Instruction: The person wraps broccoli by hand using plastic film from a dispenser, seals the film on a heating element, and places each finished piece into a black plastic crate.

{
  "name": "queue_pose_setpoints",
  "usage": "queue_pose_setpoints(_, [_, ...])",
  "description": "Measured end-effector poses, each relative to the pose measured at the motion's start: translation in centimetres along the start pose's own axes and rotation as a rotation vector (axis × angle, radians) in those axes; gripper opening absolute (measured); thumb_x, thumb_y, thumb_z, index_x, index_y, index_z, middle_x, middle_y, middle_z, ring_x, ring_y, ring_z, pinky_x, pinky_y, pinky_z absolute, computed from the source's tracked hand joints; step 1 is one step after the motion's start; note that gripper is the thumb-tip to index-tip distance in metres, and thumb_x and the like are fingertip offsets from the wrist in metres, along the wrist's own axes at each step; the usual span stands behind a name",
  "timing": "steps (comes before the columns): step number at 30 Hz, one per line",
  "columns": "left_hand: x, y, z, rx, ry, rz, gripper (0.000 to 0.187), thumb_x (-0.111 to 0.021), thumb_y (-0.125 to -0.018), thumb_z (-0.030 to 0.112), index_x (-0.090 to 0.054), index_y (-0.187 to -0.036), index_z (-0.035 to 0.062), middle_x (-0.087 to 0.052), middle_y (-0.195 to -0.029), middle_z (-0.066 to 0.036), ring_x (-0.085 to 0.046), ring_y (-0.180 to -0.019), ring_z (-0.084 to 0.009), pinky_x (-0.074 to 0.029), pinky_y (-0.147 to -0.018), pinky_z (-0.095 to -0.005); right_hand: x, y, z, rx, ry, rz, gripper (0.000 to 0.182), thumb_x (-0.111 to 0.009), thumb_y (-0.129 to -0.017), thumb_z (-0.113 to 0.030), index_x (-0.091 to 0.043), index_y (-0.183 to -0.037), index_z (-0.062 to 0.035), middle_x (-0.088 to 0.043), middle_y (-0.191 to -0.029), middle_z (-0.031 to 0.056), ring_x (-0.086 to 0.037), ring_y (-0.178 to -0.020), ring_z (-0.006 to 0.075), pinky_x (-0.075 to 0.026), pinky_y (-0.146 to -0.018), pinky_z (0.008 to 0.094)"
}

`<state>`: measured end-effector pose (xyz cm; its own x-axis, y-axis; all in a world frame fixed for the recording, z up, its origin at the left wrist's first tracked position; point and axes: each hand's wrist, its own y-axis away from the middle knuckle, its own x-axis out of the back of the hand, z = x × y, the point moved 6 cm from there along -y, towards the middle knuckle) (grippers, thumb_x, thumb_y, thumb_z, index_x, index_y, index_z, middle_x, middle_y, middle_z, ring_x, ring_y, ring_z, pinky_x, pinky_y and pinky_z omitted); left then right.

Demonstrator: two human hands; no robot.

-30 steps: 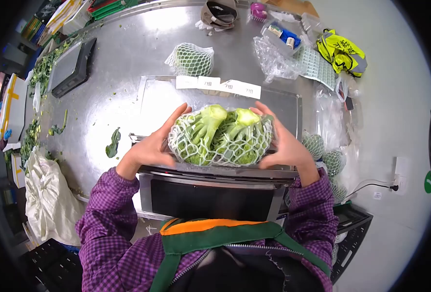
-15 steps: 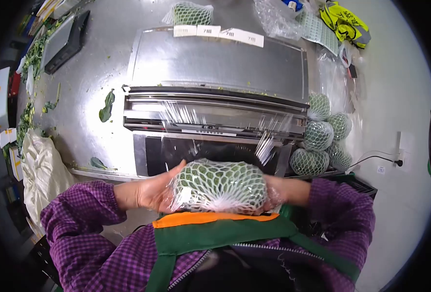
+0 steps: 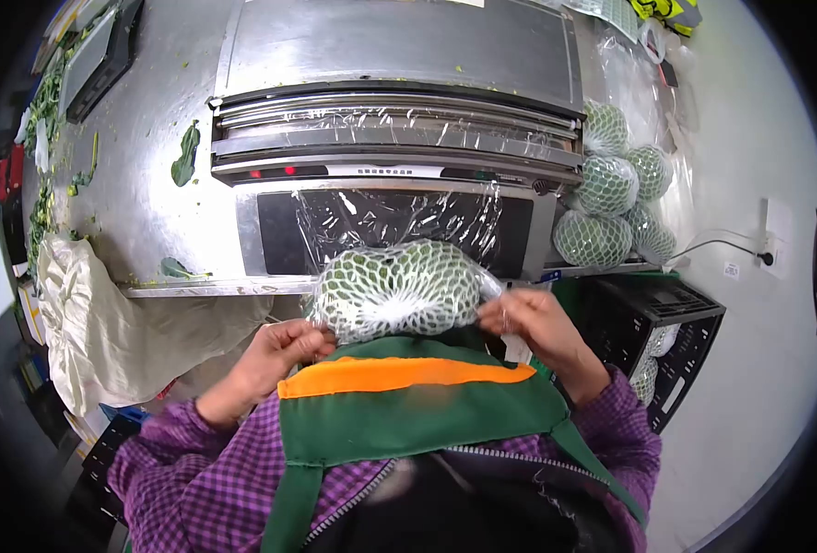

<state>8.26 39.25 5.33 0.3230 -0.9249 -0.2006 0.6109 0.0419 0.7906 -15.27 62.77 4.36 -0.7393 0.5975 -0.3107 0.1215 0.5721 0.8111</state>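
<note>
Two hands: left (image 3: 275, 355), right (image 3: 533, 318), both gripping one netted broccoli bundle (image 3: 394, 290) in film. One wrapping machine (image 3: 390, 147) on surface (image 3: 141, 184). Five netted bundles (image 3: 611, 184) piled right of machine. One black crate (image 3: 666, 313) below that pile. One white sack (image 3: 104, 323) left of machine. One loose leaf (image 3: 185, 155) left of machine.

The netted broccoli (image 3: 397, 288) is showing a soft white foam mesh under thin, glossy cling film (image 3: 399, 219) that is glinting and wrinkling. The wrapping machine (image 3: 394, 111) and the table (image 3: 146, 194) are gleaming as brushed, smooth metal. The apron (image 3: 399, 405) is looking like matt woven cloth, the sleeves (image 3: 196, 461) like checked fabric. The crate (image 3: 662, 323) is showing dull black plastic.
</note>
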Motion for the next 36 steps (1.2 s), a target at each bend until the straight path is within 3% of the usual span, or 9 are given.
queue_pose_setpoints(3, [1.3,-0.7,-1.6,-0.220,0.402,0.324,0.026,-0.042,-0.099,0.025,-0.056,-0.100,0.0021,-0.059,-0.072,-0.004,-0.057,-0.067,-0.0104,-0.047,-0.064,-0.0231,1.3,-1.5,-0.2,0.270,-0.217,0.408,0.029,-0.043,-0.099,-0.025,-0.057,-0.090,-0.0015,-0.059,-0.071,0.0037,-0.055,-0.058,0.0084,-0.042,-0.054,0.0208])
queue_pose_setpoints(5, [1.2,-1.2,-0.1,-0.315,0.622,0.472,0.022,-0.045,-0.099,0.024,-0.053,-0.088,0.0060,-0.046,-0.058,0.002,-0.040,-0.050,-0.0062,-0.036,-0.049,-0.0217,2.2,-2.9,0.2,0.411,-0.273,0.414,0.029,-0.043,-0.099,-0.025,-0.056,-0.090,-0.0014,-0.053,-0.064,0.0006,-0.047,-0.049,0.0061,-0.036,-0.046,0.0197])
queue_pose_setpoints(13, [5.7,-3.4,-8.5,0.027,0.693,0.458,0.024,-0.045,-0.097,0.024,-0.054,-0.082,0.0075,-0.036,-0.053,0.007,-0.030,-0.042,-0.0045,-0.025,-0.041,-0.0197,6.9,-4.0,8.2,0.236,-0.194,0.488,0.024,-0.051,-0.095,-0.022,-0.057,-0.083,-0.0026,-0.042,-0.055,-0.0040,-0.034,-0.042,0.0026,-0.025,-0.037,0.0195])
queue_pose_setpoints(16, [4.8,-8.7,-13.1,0.180,0.484,0.274,0.021,-0.045,-0.096,0.021,-0.056,-0.086,0.0063,-0.041,-0.056,0.005,-0.035,-0.045,-0.0048,-0.029,-0.043,-0.0201,6.0,-8.2,13.0,0.157,0.053,0.396,0.022,-0.053,-0.094,-0.023,-0.060,-0.089,-0.0021,-0.055,-0.064,-0.0001,-0.046,-0.049,0.0082,-0.039,-0.043,0.0246])
queue_pose_setpoints(19, [1.0,-14.5,-11.6,-0.199,0.495,-0.052,0.017,-0.051,-0.091,0.006,-0.057,-0.104,-0.0028,-0.064,-0.090,-0.005,-0.060,-0.079,-0.0096,-0.052,-0.066,-0.0258,2.3,-14.9,16.6,0.311,0.107,0.254,0.042,-0.049,-0.094,-0.036,-0.059,-0.115,-0.0005,-0.060,-0.117,0.0165,-0.057,-0.108,0.0244,-0.045,-0.092,0.0379])
queue_pose_setpoints(25, [-4.2,-10.3,-3.1,-0.213,0.368,-0.170,0.018,-0.053,-0.091,0.006,-0.056,-0.106,-0.0034,-0.063,-0.088,-0.006,-0.060,-0.079,-0.0091,-0.052,-0.067,-0.0248,-0.3,-14.8,16.6,0.244,0.045,0.131,0.045,-0.049,-0.094,-0.036,-0.054,-0.120,-0.0001,-0.057,-0.120,0.0169,-0.055,-0.111,0.0244,-0.043,-0.095,0.0383])
queue_pose_setpoints(30, [-6.6,-12.3,-1.1,-0.256,0.318,-0.010,0.020,-0.055,-0.091,0.006,-0.056,-0.108,-0.0039,-0.063,-0.087,-0.006,-0.059,-0.078,-0.0087,-0.052,-0.068,-0.0239,-1.4,-13.1,14.9,0.228,-0.033,-0.001,0.047,-0.048,-0.094,-0.036,-0.050,-0.124,0.0002,-0.054,-0.123,0.0173,-0.053,-0.114,0.0244,-0.041,-0.097,0.0385])
queue_pose_setpoints(33, [-5.9,-12.3,2.1,-0.597,-0.010,0.006,0.028,-0.052,-0.095,0.017,-0.055,-0.114,-0.0035,-0.053,-0.119,-0.015,-0.061,-0.088,-0.0137,-0.051,-0.076,-0.0239,-1.9,-11.9,12.4,0.245,-0.093,-0.118,0.049,-0.048,-0.094,-0.036,-0.047,-0.126,0.0003,-0.053,-0.125,0.0175,-0.052,-0.116,0.0244,-0.040,-0.099,0.0387])
queue_pose_setpoints(36, [-7.8,-11.4,5.4,-0.442,0.449,-0.412,0.046,-0.043,-0.097,0.035,-0.057,-0.119,-0.0026,-0.042,-0.137,-0.016,-0.056,-0.106,-0.0204,-0.046,-0.092,-0.0337,-3.2,-10.0,9.1,0.281,-0.150,-0.244,0.051,-0.048,-0.094,-0.036,-0.045,-0.129,0.0005,-0.051,-0.127,0.0177,-0.051,-0.117,0.0245,-0.039,-0.100,0.0389])
